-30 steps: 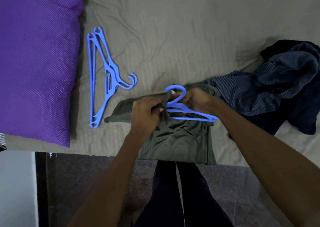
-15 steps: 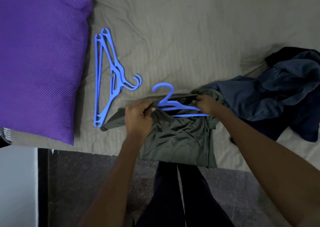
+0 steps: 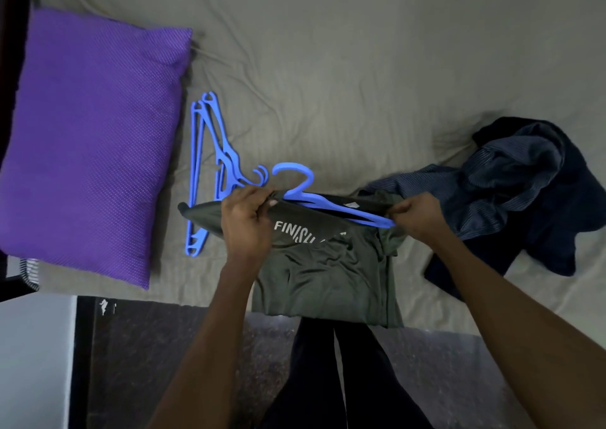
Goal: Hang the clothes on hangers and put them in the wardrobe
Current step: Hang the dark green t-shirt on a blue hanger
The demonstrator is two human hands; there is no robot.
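My legs (image 3: 331, 379) stood on the dark floor (image 3: 164, 346) at the bed's edge, nearest to me. Above them the olive T-shirt (image 3: 328, 274) lay on the grey sheet (image 3: 328, 67), its hem draped over the edge. My left hand (image 3: 246, 218) had its fingers curled round the left side of the shirt's neck opening, and my right hand (image 3: 416, 212) pinched the right side together with the tip of the blue hanger (image 3: 328, 202). That hanger sat partly inside the opening, its hook poking out beyond the collar. Just past my left hand lay a stack of spare blue hangers (image 3: 210, 166), their lower ends tucked under the shirt's sleeve. A heap of dark blue clothes (image 3: 511, 192) crowded my right hand, touching the shirt. Farther left sat 1 purple pillow (image 3: 91, 140).
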